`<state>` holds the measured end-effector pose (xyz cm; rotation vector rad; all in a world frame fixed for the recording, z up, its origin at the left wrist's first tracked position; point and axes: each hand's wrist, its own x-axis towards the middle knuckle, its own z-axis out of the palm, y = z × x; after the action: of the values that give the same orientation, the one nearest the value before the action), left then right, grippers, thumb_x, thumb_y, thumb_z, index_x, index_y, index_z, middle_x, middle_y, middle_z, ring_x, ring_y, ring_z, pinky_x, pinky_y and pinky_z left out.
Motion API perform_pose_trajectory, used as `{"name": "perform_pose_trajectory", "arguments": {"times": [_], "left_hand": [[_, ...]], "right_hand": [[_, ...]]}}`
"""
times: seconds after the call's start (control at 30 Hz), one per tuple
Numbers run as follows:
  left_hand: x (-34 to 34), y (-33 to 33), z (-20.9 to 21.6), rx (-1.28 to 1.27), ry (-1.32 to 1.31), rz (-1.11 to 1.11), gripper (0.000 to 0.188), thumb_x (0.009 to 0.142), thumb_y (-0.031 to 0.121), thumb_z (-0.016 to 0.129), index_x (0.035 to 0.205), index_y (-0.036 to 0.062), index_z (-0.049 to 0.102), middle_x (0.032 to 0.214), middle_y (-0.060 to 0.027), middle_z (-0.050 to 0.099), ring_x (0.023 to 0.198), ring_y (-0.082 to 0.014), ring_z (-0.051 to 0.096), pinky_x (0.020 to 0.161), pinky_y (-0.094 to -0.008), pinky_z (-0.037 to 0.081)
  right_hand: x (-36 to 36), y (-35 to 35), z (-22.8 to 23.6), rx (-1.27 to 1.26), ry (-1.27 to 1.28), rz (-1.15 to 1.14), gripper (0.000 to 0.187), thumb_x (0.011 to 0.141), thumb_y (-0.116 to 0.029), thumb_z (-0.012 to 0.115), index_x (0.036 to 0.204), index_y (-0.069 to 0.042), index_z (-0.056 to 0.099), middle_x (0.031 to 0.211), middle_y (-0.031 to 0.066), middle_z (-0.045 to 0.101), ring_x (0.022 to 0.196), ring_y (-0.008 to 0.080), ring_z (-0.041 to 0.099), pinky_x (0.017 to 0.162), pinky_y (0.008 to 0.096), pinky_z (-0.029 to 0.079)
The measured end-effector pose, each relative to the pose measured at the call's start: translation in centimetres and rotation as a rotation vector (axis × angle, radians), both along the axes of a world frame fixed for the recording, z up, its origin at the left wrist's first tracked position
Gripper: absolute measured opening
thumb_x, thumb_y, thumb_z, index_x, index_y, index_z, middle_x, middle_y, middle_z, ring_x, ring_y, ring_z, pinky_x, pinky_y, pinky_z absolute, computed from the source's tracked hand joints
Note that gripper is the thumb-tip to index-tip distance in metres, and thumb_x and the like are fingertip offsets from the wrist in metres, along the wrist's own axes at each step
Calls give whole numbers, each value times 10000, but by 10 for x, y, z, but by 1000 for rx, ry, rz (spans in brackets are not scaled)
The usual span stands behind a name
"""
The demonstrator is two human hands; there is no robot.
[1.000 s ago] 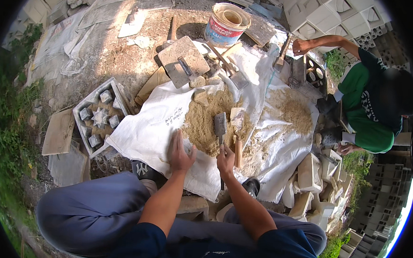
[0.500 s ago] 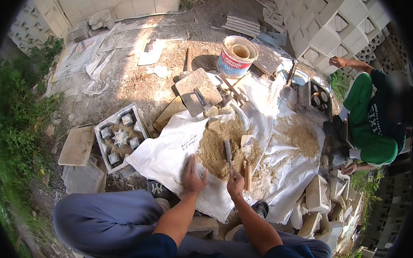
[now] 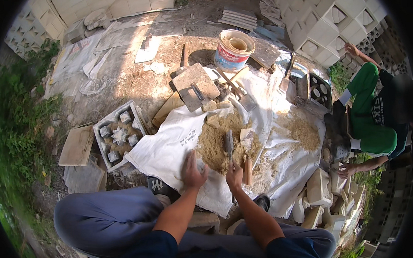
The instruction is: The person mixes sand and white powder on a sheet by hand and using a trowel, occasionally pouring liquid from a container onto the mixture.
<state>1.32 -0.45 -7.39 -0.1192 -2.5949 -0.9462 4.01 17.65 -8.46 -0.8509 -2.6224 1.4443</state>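
Note:
My right hand [image 3: 235, 176] is closed around a narrow metal trowel [image 3: 229, 144], its blade pointing away over a heap of damp brown sand [image 3: 212, 145]. The end of its handle sticks out below my fist. With fingers stretched out, my left hand [image 3: 194, 172] rests at the near left edge of the heap, on a white sack sheet [image 3: 161, 150]. A wooden handle [image 3: 248, 171] lies just right of my right hand, joined to a sand-covered trowel blade [image 3: 246, 137]; neither hand touches it.
A mould box [image 3: 119, 134] with star and block shapes stands at left. Farther off are a square board [image 3: 197, 84] with a metal float, a small shovel [image 3: 246, 101] and a paint bucket [image 3: 234, 51]. Broken cast blocks [image 3: 319, 188] pile at right, near a person in green trousers [image 3: 376, 133].
The trowel has turned in my right hand, showing more of its blade's flat side, and its handle end now shows. My left hand stays nearly where it was. The co-worker's raised hand has shifted.

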Motion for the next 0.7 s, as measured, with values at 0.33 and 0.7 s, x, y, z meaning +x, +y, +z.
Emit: {"name": "perform_pose_trajectory", "arguments": {"times": [0.33, 0.7], "left_hand": [[3, 4, 6, 13, -131, 3, 749, 824, 359, 666, 1426, -34, 455, 1390, -236, 541, 1287, -408, 523, 1063, -452, 453], [0, -4, -3, 3, -61, 15, 728, 842, 362, 642, 1425, -32, 456, 1405, -221, 536, 1294, -416, 517, 1073, -466, 443]], "right_hand": [[-54, 2, 51, -191, 368, -35, 373, 1030, -261, 537, 1296, -16, 628, 658, 87, 575, 598, 160, 506, 577, 339, 427], [-71, -15, 64, -210, 357, -5, 400, 1047, -203, 507, 1399, -15, 540, 683, -40, 391, 615, 68, 352, 529, 261, 326]]}}
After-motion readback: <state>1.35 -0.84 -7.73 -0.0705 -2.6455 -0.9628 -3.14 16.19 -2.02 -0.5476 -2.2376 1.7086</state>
